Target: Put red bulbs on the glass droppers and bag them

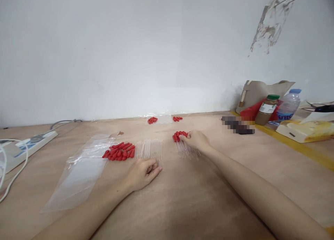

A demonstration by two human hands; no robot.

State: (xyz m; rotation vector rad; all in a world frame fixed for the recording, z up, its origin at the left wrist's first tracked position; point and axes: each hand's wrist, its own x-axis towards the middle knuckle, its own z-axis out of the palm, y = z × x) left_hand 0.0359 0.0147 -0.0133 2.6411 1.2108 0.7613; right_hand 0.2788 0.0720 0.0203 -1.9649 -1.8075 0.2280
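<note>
My right hand (197, 140) pinches a dropper at the right end of a row of glass droppers with red rubber bulbs (179, 135); its fingertips partly cover the bulb. The thin glass tubes of that row point toward me. To the left, a row of bare glass tubes (148, 148) lies side by side on the table. Just below these tubes my left hand (143, 172) rests on the tabletop, its fingers curled in and nothing visible in them. A pile of loose red rubber bulbs (120, 152) lies beside the tubes, on the edge of a clear plastic bag (83, 173).
Near the wall lie two small clusters of red bulbs (152, 120) on clear plastic. A power strip (28, 147) with cables is at the left. At the right stand a green-capped jar (266, 111), a plastic bottle (289, 104), a beige bag (263, 90) and a tissue pack (305, 130).
</note>
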